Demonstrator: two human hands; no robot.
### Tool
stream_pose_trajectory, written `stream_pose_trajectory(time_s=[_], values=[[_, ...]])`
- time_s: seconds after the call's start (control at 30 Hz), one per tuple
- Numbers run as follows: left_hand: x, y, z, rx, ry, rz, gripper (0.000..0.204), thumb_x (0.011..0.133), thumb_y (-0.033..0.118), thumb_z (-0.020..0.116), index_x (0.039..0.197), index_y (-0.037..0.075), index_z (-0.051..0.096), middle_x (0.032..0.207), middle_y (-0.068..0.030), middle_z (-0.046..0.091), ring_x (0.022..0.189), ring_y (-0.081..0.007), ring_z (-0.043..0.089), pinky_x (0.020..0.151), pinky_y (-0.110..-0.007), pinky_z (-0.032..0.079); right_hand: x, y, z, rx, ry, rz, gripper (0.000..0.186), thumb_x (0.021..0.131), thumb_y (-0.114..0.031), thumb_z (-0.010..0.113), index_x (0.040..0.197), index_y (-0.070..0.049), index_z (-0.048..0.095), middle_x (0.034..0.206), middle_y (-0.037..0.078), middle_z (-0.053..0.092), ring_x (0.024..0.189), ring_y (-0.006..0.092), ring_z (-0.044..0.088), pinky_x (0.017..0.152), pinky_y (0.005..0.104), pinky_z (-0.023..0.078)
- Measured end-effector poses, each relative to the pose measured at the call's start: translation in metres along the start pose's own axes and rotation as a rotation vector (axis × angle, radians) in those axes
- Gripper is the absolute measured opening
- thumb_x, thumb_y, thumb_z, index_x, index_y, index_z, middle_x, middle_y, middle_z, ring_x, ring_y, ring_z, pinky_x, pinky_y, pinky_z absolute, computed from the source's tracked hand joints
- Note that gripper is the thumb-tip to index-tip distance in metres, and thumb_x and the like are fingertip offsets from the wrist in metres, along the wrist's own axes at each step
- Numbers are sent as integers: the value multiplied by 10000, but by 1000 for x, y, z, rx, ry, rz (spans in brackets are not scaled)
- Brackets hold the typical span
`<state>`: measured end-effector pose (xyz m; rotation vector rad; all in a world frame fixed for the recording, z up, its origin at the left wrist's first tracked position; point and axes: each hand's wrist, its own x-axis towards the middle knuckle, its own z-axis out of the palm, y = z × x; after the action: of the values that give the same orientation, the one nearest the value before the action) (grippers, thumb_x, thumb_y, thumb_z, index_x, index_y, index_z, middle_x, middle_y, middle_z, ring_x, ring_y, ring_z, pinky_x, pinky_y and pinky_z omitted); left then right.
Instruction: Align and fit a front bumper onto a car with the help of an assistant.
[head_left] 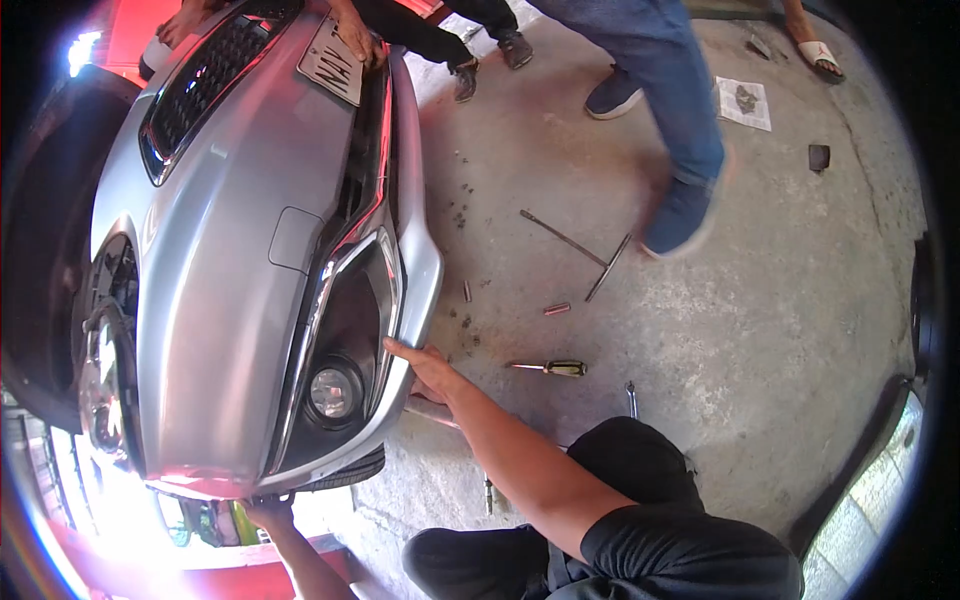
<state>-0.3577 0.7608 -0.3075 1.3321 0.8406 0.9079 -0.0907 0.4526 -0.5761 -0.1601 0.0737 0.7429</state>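
Note:
A silver car's front bumper [215, 300] fills the left side, with a round fog light [334, 393] in its dark, chrome-edged recess. My right hand [428, 370] grips the bumper's lower lip beside that fog light, thumb on the outer face and the other fingers underneath. At the bumper's near side end, my left hand [268, 512] has its fingers hooked on the edge; the fingertips are partly hidden. Farther along, another person's hand [355, 40] rests at the licence plate [333, 65].
On the concrete floor lie a T-handle wrench [607, 266], a screwdriver [562, 369], a chrome hand tool [632, 400] and a small red cylinder [557, 309]. A person in jeans and dark blue shoes [682, 215] stands beyond them. Under the bumper shows a tyre [350, 472].

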Motion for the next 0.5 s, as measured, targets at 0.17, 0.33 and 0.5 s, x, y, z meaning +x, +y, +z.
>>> stream_pose_trajectory(time_s=[0.17, 0.33, 0.5], values=[[-12, 22, 11, -38, 63, -49, 827, 1027, 759, 277, 1565, 158, 461, 1601, -123, 461, 1499, -332, 399, 1128, -724, 307, -1, 10, 23, -9, 82, -82, 811, 878, -432, 886, 1469, -82, 455, 1263, 135, 669, 1169, 303, 682, 980, 545, 563], [-22, 19, 8, 47, 72, -88, 826, 1030, 749, 281, 1549, 134, 469, 1584, -124, 466, 1487, -331, 424, 1135, -695, 339, -5, 17, 19, 51, 110, -145, 751, 900, -384, 878, 1440, -57, 470, 1261, 120, 678, 1145, 262, 679, 977, 478, 557], [-6, 17, 9, -26, 106, 2, 825, 1030, 749, 277, 1554, 139, 459, 1585, -137, 461, 1498, -358, 410, 1191, -715, 250, -3, 22, 13, 47, 119, -206, 781, 895, -411, 879, 1438, -40, 458, 1312, 140, 662, 1214, 278, 653, 1036, 493, 526]])
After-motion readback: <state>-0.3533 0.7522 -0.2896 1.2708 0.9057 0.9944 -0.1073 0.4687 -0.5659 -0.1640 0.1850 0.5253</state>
